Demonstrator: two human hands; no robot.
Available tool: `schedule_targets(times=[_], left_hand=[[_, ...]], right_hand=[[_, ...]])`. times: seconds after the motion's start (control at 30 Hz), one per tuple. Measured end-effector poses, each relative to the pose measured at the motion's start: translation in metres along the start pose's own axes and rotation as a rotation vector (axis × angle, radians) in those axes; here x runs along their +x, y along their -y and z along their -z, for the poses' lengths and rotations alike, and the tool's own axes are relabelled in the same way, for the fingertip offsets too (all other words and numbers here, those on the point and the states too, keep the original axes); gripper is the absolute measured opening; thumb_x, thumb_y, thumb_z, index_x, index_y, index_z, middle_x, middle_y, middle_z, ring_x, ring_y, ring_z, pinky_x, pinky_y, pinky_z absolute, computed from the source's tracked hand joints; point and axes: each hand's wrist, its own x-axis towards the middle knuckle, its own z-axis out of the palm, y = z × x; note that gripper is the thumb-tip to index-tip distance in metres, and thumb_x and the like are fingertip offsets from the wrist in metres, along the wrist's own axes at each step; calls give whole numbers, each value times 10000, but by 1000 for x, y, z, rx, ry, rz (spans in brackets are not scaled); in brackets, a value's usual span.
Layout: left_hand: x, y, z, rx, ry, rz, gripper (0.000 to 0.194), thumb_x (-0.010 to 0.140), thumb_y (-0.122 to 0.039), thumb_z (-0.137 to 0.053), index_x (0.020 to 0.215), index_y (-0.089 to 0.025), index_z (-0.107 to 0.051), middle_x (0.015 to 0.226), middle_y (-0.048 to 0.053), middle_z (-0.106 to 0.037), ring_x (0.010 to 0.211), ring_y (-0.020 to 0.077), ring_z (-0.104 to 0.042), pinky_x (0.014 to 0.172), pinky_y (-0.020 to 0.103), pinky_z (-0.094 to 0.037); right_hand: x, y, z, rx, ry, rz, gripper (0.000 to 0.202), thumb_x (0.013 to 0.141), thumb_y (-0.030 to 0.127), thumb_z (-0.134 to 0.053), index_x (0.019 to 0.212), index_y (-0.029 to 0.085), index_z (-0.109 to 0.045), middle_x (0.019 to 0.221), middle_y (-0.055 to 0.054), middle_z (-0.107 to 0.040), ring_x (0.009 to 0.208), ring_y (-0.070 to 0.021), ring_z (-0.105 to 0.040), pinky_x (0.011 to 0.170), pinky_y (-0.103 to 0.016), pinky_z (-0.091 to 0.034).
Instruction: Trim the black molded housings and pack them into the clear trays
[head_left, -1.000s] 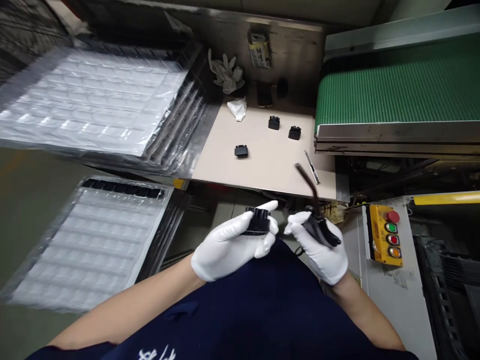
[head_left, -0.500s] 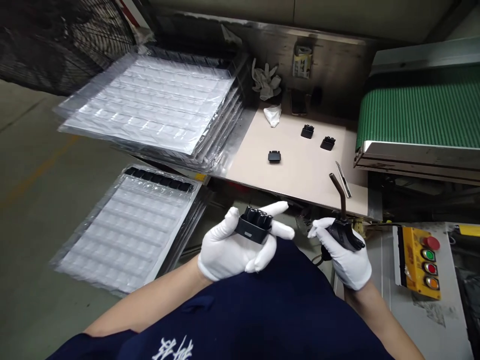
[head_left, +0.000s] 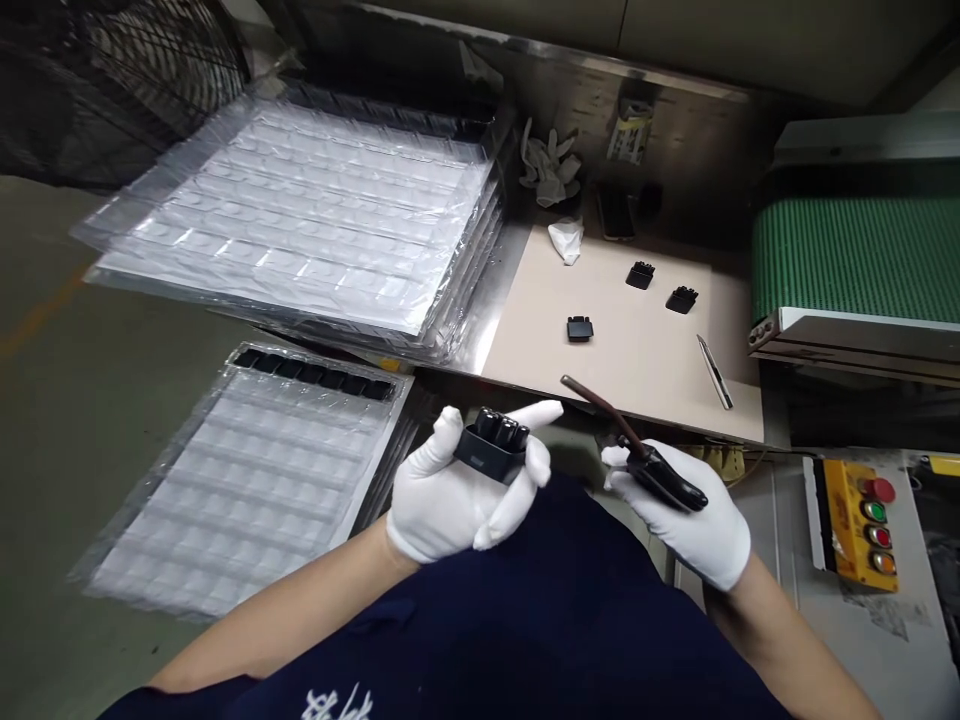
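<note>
Bent tube (head_left: 604,405) tipped over toward the black part (head_left: 489,457); no contact seen.

Half a second ago the tube was held nearly upright; now it is slanted leftward, tip near the left hand (head_left: 442,505), so the black-handled tool (head_left: 664,480) appears better lined up with the part. Tool gripped in the gloved right hand (head_left: 697,525). Part cradled in the left palm, fingers half curled round it, on the near side of the bench board (head_left: 630,375): boxy dark shell, glossy rounded posts rising above the rim, underside hidden.
</note>
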Motion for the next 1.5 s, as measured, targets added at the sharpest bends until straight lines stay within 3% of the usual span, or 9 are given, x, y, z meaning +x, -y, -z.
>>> schedule_targets(times=[0.13, 0.37, 0.5, 0.63, 0.8, 0.87, 0.97, 1.07, 1.5], left_hand=[[8, -9, 40, 176, -303, -22, 647, 864, -504, -705, 1369, -110, -615, 1009, 141, -737, 602, 167, -637, 545, 286, -498], [39, 18, 185, 251, -838, 31, 256, 981, -332, -613, 1129, -124, -639, 951, 56, -682, 700, 127, -630, 605, 265, -543], [43, 40, 212, 270, -916, 96, 250, 975, -339, -635, 1125, -139, -639, 1001, 46, -675, 761, 136, -649, 641, 282, -575], [53, 46, 191, 276, -839, 140, 247, 987, -323, -606, 1142, -132, -632, 960, 51, -687, 687, 120, -634, 561, 241, -538], [69, 41, 117, 239, -627, 183, 353, 952, -218, -549, 1256, -59, -634, 1068, 201, -737, 625, 153, -627, 491, 254, -493], [69, 41, 77, 216, -533, 192, 412, 955, -269, -549, 1310, -76, -634, 1193, 214, -719, 652, 157, -628, 533, 273, -520], [64, 43, 21, 139, -355, 177, 461, 956, -352, -571, 1325, -86, -648, 1285, 206, -700, 656, 136, -613, 591, 266, -533], [57, 45, -14, 102, -216, 189, 479, 945, -404, -596, 1305, -98, -675, 1302, 199, -704, 592, 107, -589, 572, 249, -509], [42, 47, -27, 57, -160, 295, 500, 947, -438, -566, 1338, -141, -664, 1258, 161, -718, 618, 115, -605, 635, 283, -531]], right_hand=[[-13, -32, 9, -224, 176, -153, 188, 910, 422, -647, 976, 272, -741, 891, -13, -764, 815, -219, -721, 765, -330, -564], [-41, -81, 10, -689, 465, -612, 267, 926, 449, -547, 737, 270, -605, 672, -11, -684, 600, -219, -611, 584, -311, -368], [-42, -88, 5, -678, 482, -667, 293, 952, 477, -468, 809, 281, -631, 784, -42, -733, 698, -254, -679, 609, -316, -390], [-41, -100, 6, -644, 472, -683, 240, 908, 468, -535, 854, 284, -678, 892, -56, -767, 824, -292, -723, 666, -339, -443], [-54, -106, 20, -578, 357, -666, 264, 951, 382, -480, 968, 273, -719, 908, -57, -770, 848, -271, -731, 733, -358, -513], [-60, -98, 24, -470, 190, -455, 324, 987, 352, -429, 1165, 277, -689, 970, -42, -763, 897, -224, -722, 801, -335, -528], [-61, -70, 25, -312, -52, 154, 421, 993, 332, -453, 1383, 226, -572, 890, -39, -734, 782, -195, -685, 759, -326, -514], [-52, -35, 24, -378, -34, 535, 477, 1004, 402, -477, 1425, 181, -516, 776, -20, -706, 672, -190, -641, 655, -336, -440], [-27, 15, 19, -687, 66, 481, 352, 996, 456, -533, 1244, 229, -638, 779, -24, -772, 645, -181, -668, 564, -320, -357]])
